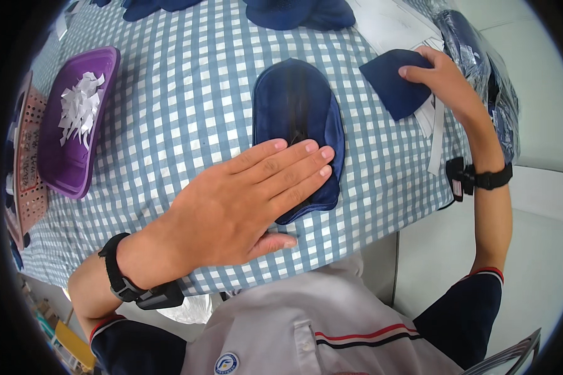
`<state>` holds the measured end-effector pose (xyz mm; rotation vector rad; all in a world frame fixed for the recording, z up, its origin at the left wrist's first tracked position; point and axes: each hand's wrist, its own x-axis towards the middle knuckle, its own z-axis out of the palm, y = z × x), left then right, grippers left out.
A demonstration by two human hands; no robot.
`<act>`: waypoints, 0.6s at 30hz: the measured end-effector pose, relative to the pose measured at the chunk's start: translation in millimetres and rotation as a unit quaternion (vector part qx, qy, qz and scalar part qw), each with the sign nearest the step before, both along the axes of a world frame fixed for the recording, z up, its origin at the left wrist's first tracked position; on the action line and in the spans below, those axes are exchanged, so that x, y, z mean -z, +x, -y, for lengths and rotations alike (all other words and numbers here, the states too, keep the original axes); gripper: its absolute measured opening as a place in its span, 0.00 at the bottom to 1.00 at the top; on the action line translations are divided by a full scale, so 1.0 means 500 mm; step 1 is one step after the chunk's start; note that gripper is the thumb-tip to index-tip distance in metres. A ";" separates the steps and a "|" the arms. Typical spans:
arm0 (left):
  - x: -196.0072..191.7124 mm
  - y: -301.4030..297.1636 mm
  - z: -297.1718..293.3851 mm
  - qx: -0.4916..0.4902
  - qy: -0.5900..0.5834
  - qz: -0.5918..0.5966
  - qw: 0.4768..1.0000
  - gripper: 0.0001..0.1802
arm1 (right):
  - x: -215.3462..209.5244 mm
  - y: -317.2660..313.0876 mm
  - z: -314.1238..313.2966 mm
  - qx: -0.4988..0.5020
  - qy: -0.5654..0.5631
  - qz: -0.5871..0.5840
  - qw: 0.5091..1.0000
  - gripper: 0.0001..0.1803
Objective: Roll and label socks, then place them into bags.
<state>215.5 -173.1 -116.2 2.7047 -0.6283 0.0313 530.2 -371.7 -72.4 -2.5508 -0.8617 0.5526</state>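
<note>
A navy blue, rounded fabric piece (pixel 269 103) lies on the checked tablecloth in front of me, with a dark strip, perhaps a zipper, running down its middle. My left hand (pixel 231 194) rests flat across its lower part, fingers stretched out and lying side by side, thumb apart on the cloth. Under that palm, some of the fabric is hidden. To the right, a smaller navy fabric panel (pixel 388 84) with a curved edge is pinched in my right hand (pixel 447 81), thumb on top and the other fingers mostly hidden beneath it.
At the left stands a purple tray (pixel 51 147) holding white paper scraps (pixel 81 106), beside a pink perforated basket (pixel 30 175). Navy fabric items (pixel 300 14) lie along the far side. White papers (pixel 388 25) and clear-wrapped dark goods (pixel 466 40) occupy the right.
</note>
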 end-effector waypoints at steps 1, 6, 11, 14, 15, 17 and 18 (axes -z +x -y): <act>0.000 -0.001 -0.002 0.002 -0.003 -0.003 1.000 0.44 | -0.006 -0.008 0.000 -0.005 0.000 -0.001 1.000 0.19; 0.014 -0.012 -0.005 -0.006 -0.019 -0.007 1.000 0.44 | -0.085 -0.100 -0.020 -0.170 0.139 0.006 0.976 0.19; 0.014 -0.006 -0.005 -0.012 -0.073 -0.005 0.997 0.41 | -0.210 -0.201 -0.082 -0.257 0.064 -0.076 0.961 0.28; 0.019 -0.006 -0.012 -0.003 -0.081 0.010 0.997 0.39 | -0.137 -0.176 -0.159 -0.413 0.034 -0.120 0.902 0.25; 0.024 -0.016 -0.013 -0.027 -0.074 -0.006 0.997 0.39 | -0.081 -0.171 -0.209 -0.452 0.008 -0.119 0.884 0.23; 0.026 -0.016 -0.008 -0.046 -0.100 -0.038 0.993 0.40 | 0.005 -0.149 -0.232 -0.419 0.045 -0.182 0.888 0.21; 0.021 -0.010 -0.008 -0.037 -0.080 -0.035 0.995 0.42 | 0.026 -0.145 -0.236 -0.377 0.079 -0.236 0.892 0.19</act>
